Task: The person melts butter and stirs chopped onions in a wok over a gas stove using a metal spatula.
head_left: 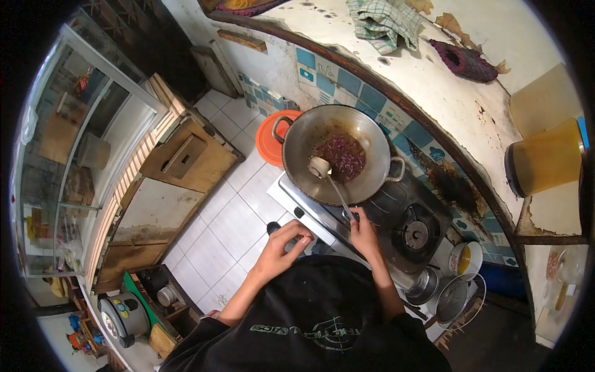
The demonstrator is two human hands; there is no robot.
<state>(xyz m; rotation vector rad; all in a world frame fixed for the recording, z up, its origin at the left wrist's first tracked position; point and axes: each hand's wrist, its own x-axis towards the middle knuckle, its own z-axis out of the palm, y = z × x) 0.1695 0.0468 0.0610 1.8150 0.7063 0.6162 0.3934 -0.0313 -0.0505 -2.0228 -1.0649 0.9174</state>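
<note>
My right hand (362,237) is wrapped around the handle of a metal ladle (340,197). The ladle's bowl rests inside a large two-handled wok (300,170), at the near edge of chopped purple-red shallots or onions (341,155) in oil. The wok sits tilted in my view on the left burner of a gas stove (409,204). My left hand (282,251) hovers in front of the stove, its fingers curled in toward the thumb, with nothing visible in them. It is apart from the wok.
The stove's right burner (415,235) has no pot on it. An orange lid or bucket (273,139) stands behind the wok's left side. Pots and a strainer (455,297) are at the right. A checkered cloth (385,25) and a yellow container (545,161) occupy the ledge. A wooden cabinet (158,201) is left.
</note>
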